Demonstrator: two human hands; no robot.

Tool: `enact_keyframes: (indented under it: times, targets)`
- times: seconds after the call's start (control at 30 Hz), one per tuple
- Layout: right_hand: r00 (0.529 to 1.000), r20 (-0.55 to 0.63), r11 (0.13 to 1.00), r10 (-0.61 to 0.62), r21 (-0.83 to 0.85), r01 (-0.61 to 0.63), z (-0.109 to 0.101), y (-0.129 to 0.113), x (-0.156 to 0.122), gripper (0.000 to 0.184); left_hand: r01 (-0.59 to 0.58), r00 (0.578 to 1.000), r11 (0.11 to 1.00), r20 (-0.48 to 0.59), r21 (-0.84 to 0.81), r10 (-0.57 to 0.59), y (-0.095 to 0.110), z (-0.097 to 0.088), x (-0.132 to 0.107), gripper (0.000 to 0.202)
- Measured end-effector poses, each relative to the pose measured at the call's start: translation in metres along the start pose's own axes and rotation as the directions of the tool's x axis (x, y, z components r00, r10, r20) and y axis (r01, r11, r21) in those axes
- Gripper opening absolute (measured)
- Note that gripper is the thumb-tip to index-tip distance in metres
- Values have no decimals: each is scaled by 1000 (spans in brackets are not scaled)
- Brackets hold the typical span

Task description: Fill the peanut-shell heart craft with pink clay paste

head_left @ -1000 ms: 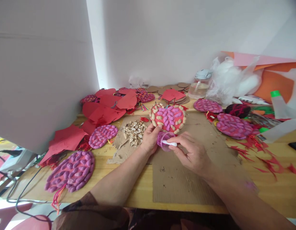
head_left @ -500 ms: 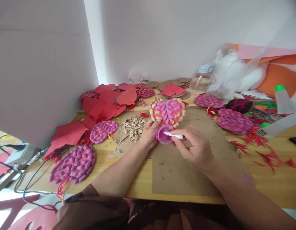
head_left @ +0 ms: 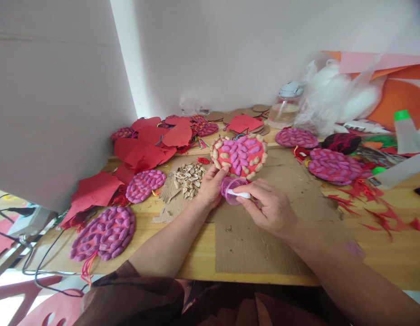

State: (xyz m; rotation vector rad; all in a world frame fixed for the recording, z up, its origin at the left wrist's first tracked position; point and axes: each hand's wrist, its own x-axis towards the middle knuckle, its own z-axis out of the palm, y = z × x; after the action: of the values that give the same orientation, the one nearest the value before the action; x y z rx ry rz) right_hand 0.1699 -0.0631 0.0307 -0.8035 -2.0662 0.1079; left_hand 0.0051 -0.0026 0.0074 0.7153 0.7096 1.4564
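Cradled small pink cup [head_left: 230, 185] in left hand [head_left: 210, 189], just short of peanut-edged heart [head_left: 239, 155]; pinched white scoop [head_left: 241, 195] in right hand [head_left: 272, 209], tip in cup. Likely went best keeping cup level, scoop lightly loaded.

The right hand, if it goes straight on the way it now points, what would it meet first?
Probably the small purple cup, which the left hand holds; the white stick in the right hand reaches it. Depth is unclear.
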Motion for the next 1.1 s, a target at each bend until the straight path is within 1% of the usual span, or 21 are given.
enact_keyframes:
  times: [0.1, 0.23, 0.33, 0.43, 0.5, 0.6, 0.8, 0.93, 1.0, 1.1]
  targets:
    - [1000, -20, 998, 10, -56, -11, 0, 1, -1, 16, -10, 1000, 1000, -1, 7, 10, 1, 0, 0, 46]
    - [998, -58, 998, 13, -62, -17, 0, 2, -1, 16, -6, 1000, 1000, 17, -3, 6, 2, -1, 1, 47]
    - [1000, -23, 999, 16, -35, -17, 1, 1, -1, 15, 1, 1000, 1000, 13, 11, -1, 2, -1, 0, 46]
    - [1000, -7, 999, 28, 31, -27, 0, -1, -1, 14, 2, 1000, 1000, 3, 4, -2, 1, -1, 0, 45]
    - [997, -37, 996, 64, 59, -62, -3, -3, 0, 14, 4, 1000, 1000, -19, -3, -4, 0, -2, 1, 46]
    - [983, -89, 986, 159, 57, -155, -9, -3, 1, 11, 13, 998, 1000, -67, -4, -14, 0, -3, 3, 45]
    - [958, -124, 965, 257, 84, -248, -18, 0, 4, 10, 36, 994, 999, -105, -16, -38, 1, -5, 6, 45]
    - [951, -113, 955, 289, 100, -279, -21, 4, 2, 11, 37, 992, 999, -116, -27, -40, 0, -6, 7, 46]
    - [929, -158, 936, 334, 170, -307, -23, 8, 2, 14, 42, 992, 999, -120, -26, -45, 0, -7, 8, 47]
    - [864, -268, 880, 426, 344, -327, -26, 18, 4, 19, 52, 992, 998, -116, -22, -54, -1, -8, 9, 47]
